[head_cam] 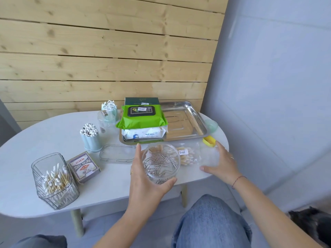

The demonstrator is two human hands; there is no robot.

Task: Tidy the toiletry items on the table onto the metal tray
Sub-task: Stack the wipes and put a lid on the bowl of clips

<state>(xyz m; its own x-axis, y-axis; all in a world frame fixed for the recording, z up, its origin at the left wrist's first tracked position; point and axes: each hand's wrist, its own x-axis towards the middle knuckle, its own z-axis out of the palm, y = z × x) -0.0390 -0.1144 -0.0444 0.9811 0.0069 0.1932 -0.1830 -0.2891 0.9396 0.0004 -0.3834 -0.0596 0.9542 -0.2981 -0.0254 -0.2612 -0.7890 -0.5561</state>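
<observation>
Left hand (143, 178): fingers wrapped around a clear round container (161, 163) of paper clips.
Right hand (221, 162): fingers spread wide, resting on a clear cotton-swab bag (188, 155).
Metal tray (198, 122): far side, carrying stacked wipe packs (143, 122).
Between: clear lid (117, 153), yellow clip (209, 140).

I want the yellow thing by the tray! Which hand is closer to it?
The right hand. Its fingertips lie just below the small yellow thing, not quite touching it. The left hand is farther away, toward the middle of the table, holding the clear container of paper clips.
</observation>
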